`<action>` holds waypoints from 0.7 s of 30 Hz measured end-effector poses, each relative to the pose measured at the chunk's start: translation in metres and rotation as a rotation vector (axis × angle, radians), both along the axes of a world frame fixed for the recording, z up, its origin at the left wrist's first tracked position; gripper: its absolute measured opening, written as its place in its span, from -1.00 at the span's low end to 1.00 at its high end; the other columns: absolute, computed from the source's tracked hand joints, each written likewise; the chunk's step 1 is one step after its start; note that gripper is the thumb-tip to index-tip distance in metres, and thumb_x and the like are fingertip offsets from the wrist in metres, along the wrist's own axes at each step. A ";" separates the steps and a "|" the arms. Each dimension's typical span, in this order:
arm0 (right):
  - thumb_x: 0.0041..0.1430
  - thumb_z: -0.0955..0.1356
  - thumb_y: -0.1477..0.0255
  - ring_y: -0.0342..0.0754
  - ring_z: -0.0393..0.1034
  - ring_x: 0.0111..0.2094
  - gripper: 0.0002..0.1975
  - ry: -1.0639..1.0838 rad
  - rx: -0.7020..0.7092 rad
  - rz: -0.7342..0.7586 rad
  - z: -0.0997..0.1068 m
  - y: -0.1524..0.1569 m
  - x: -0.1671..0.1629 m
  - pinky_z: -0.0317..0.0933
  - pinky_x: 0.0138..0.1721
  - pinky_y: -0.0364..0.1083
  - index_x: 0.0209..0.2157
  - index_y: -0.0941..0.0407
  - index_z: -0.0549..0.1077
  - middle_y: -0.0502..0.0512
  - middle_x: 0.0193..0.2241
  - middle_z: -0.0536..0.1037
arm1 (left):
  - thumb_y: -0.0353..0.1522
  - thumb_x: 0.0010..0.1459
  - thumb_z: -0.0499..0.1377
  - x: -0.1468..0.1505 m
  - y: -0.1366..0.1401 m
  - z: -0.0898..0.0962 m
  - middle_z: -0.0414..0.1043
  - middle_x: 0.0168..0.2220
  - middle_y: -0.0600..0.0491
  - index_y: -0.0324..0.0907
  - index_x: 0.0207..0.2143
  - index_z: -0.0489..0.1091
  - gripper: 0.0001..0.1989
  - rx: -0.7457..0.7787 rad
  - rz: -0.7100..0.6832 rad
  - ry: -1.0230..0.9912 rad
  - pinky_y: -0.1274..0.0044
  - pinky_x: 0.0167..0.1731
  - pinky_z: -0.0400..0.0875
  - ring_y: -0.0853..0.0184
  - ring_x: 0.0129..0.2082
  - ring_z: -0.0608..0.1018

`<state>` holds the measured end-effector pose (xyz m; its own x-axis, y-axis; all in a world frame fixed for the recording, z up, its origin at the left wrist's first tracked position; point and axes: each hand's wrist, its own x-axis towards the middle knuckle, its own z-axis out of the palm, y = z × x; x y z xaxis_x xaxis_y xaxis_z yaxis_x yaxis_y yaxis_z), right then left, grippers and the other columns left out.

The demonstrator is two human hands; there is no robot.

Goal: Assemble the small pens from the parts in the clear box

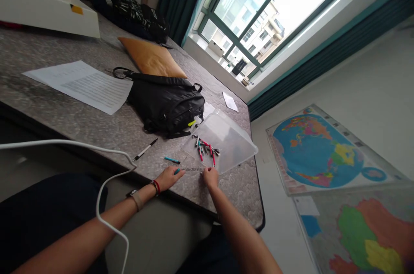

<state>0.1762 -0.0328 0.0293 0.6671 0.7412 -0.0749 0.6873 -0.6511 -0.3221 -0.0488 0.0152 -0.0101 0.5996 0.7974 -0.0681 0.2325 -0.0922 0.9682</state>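
My left hand [168, 178] rests near the mattress edge, its fingers closed on a small teal pen cap [177, 171], of which only a bit shows. Just beyond it lies a blue pen [172, 160]. My right hand [211, 176] is pinched shut in front of a clear plastic bin [234, 140]; whatever its fingertips hold is too small to make out. Red, black and teal pens [207, 150] lie in a loose heap at the near side of the bin. A black-and-white pen [145, 150] lies apart, to the left.
A black backpack [164, 104] lies behind the pens, with a brown envelope [155, 56] and printed sheets [84, 86] around it. A white cable [98, 198] crosses in front of my left arm. A white box [48, 4] stands at the far left. Maps [320, 149] hang on the right wall.
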 end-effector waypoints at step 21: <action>-0.15 0.41 0.62 0.16 0.51 -0.22 -0.88 0.083 -0.025 0.080 0.023 0.126 0.032 0.26 -0.23 -0.05 -0.50 0.15 0.56 0.27 -0.35 0.62 | -0.12 0.19 0.01 0.006 0.001 0.012 0.12 -0.61 0.18 -0.15 -0.59 0.15 -0.62 0.051 -0.045 0.147 0.52 -0.46 -0.02 0.40 -0.54 0.24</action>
